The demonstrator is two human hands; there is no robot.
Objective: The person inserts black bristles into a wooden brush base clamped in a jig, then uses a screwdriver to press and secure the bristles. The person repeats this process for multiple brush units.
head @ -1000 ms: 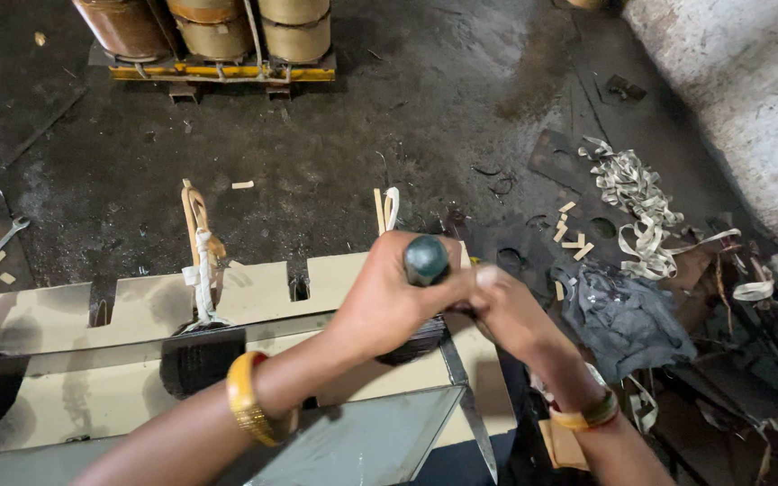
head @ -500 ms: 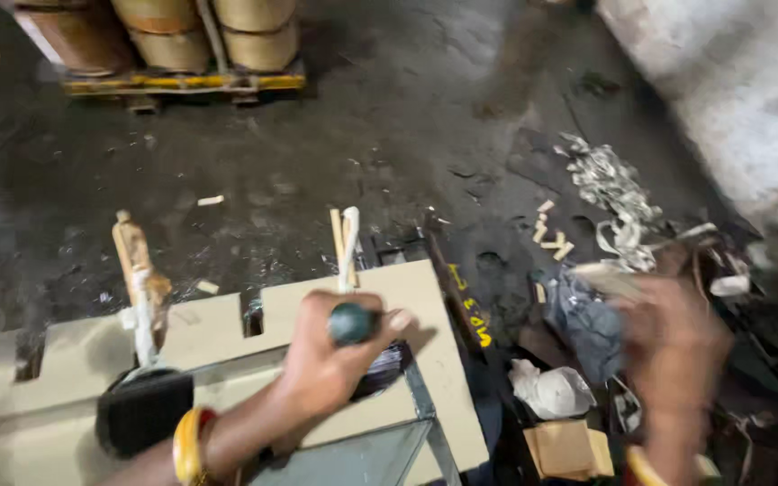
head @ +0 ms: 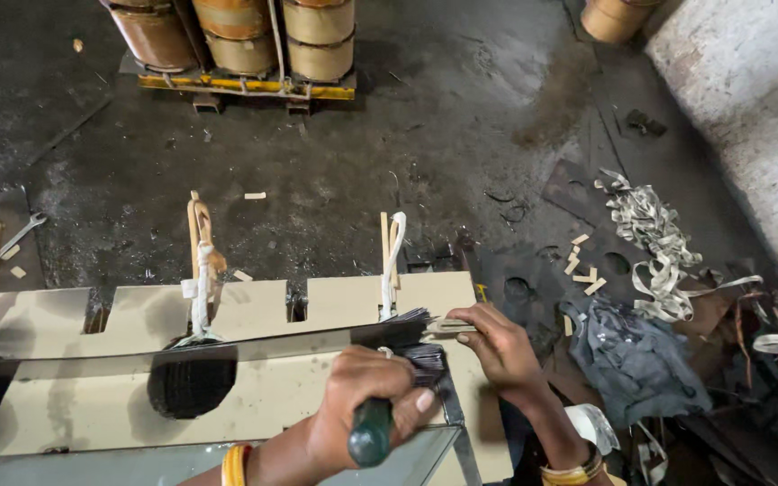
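Hands: left hand [head: 366, 400] is wrapped tight round the dark green handle [head: 370, 434] of a tool whose working end is hidden behind the fist, so I cannot tell what kind of tool it is. Right hand [head: 494, 346] lies low with fingers narrowed onto a thin pale strip [head: 447, 326].

Strip position: it lies flat at the right end of the cream slotted panel [head: 254, 306], just beside a dark fanned stack of thin sheets [head: 407, 319]. It sits between the two hands, touching the right fingertips, with the left fist just below and to its left.

Risk, fingers: the tool head appears to be very close to the right fingertips; a slip or glancing stroke could catch them, since they steady the strip right at the work point.

Risk, strip: it looks thin and light; pressure at one end only could let it skid or bend against the stack.

Risk, edges: the dark sheets look sharp-edged, so a sliding hand could be cut.

Surroundings: upright bundles bound with white tape [head: 202, 270] rise through the panel slots; pale ribbon scraps [head: 650, 234] and grey cloth [head: 628, 360] litter the dark floor on the right; brown drums [head: 317, 36] stand on a yellow pallet far off.
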